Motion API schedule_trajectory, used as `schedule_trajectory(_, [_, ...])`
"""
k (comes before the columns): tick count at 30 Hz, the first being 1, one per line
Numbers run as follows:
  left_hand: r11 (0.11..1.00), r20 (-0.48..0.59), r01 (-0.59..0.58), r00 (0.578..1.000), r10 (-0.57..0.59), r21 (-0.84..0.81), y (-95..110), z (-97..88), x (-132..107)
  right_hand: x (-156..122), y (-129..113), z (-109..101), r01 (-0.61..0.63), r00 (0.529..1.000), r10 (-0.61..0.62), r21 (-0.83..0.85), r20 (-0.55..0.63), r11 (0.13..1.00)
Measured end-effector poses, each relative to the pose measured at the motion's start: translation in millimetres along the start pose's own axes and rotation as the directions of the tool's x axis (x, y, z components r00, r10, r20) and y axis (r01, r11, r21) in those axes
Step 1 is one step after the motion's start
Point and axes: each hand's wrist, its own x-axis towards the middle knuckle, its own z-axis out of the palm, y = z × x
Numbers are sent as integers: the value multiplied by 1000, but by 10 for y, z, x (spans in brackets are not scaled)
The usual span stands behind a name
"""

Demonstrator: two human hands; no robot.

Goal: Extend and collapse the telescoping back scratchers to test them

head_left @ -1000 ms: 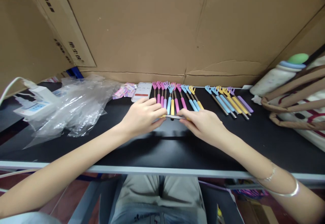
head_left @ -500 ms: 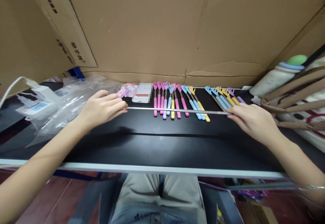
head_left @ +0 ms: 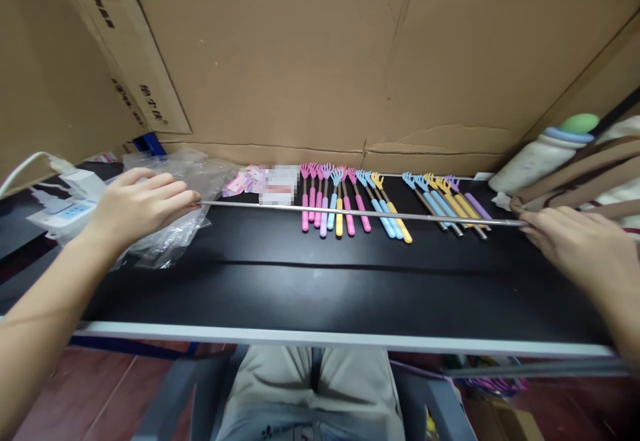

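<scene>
A thin telescopic metal rod [head_left: 380,214] stretches level above the table between my two hands. My left hand [head_left: 143,204] is closed on its narrower end, fingers pressed together, beside the clear plastic bags. The thicker end sits in my closed right hand [head_left: 583,238], near the brown-strapped bag; both rod ends are hidden by the fingers. Behind the rod lies a row of back scratchers [head_left: 360,214] with pink, purple, blue and yellow claws and handles. Farther right, another group of back scratchers [head_left: 445,202] lies slanted, some showing bare metal ends toward me.
Crumpled clear plastic bags [head_left: 167,228] lie at the left beside a white power strip [head_left: 70,211] with plugs. Pink printed cards [head_left: 245,181] rest near the cardboard wall [head_left: 280,61]. A white bottle [head_left: 535,158] leans at the right by a strapped bag [head_left: 565,191].
My hands have moved apart, left hand leftward and right hand rightward. The rod between them has grown longer. The bare ends of the right-hand back scratchers have come into view.
</scene>
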Motion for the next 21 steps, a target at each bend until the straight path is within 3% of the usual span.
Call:
schedule_trajectory(5, [998, 39, 6, 999, -4, -58, -2, 46, 22, 0, 16, 35, -40, 999, 39, 69, 25, 997])
schedule_trajectory(9, [986, 73, 64, 996, -53, -154, -40, 79, 33, -19, 66, 109, -26, 998, 10, 245, 69, 969])
schedule_trajectory(13, [980, 73, 66, 996, -53, -187, 29, 68, 71, -3, 53, 139, -112, 983, 34, 437, 183, 892])
schedule_trajectory(16, [971, 74, 16, 997, 2, -238, 241, 22, 208, 111, -207, 43, -98, 989, 26, 501, 148, 860])
schedule_trajectory(18, [954, 89, -38, 994, 68, -296, 422, -12, 336, 226, -491, -76, -7, 997, -36, 507, 75, 862])
schedule_trajectory(21, [941, 8, -63, 998, 69, -332, 656, -67, 500, 401, -920, -279, 102, 994, -103, 459, -23, 883])
